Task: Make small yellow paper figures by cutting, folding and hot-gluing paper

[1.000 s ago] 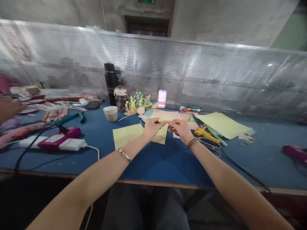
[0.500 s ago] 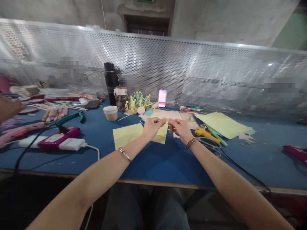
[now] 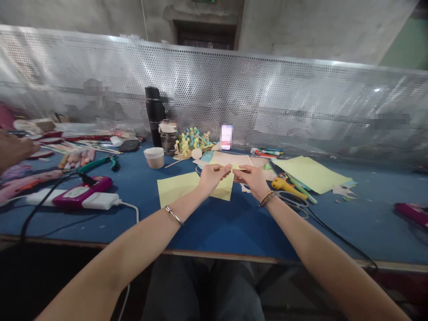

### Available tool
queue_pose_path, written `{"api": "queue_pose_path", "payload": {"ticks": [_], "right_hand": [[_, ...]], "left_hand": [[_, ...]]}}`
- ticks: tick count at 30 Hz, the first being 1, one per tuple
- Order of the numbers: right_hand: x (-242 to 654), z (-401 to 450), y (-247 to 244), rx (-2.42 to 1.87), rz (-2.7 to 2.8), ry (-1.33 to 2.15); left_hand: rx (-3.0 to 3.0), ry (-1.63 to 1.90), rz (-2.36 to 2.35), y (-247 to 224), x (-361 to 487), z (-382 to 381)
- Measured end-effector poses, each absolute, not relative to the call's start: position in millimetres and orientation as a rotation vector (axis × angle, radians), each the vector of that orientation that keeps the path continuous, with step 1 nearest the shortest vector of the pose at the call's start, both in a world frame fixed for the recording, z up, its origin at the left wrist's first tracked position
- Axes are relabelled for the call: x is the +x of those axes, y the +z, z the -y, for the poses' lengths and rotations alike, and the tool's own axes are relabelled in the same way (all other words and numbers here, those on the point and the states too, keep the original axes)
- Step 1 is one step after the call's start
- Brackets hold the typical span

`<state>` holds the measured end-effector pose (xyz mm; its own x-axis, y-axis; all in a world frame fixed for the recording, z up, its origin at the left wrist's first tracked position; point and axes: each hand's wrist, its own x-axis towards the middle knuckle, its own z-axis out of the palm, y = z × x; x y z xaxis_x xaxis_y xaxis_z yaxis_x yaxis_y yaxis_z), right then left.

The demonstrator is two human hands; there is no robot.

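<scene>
Right hand (image 3: 253,178) pinching one thin yellow paper strip (image 3: 235,167) above mid-worktop (image 3: 247,232), long axis roughly nine-to-three o'clock, left hand (image 3: 212,176) fingertips together beside its nine end, hold unclear, one black bottle (image 3: 154,118) at ten.

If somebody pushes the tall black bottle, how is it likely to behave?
The bottle would probably tip if pushed near its top, since it stands tall and narrow. Once down, it may roll, as its body looks round. Toppling to the right, it could hit the jar close beside it.
</scene>
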<state>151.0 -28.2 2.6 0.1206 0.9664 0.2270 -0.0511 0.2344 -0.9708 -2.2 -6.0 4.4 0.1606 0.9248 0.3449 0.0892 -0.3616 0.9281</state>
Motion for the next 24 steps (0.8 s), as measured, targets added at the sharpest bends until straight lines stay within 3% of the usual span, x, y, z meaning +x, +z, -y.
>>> {"api": "queue_pose_path", "payload": {"ticks": [24], "right_hand": [[152.6, 29.2, 2.4, -0.981, 1.191, 1.014]], "left_hand": [[1.698, 1.269, -0.971, 4.5, -0.7, 3.4]]}}
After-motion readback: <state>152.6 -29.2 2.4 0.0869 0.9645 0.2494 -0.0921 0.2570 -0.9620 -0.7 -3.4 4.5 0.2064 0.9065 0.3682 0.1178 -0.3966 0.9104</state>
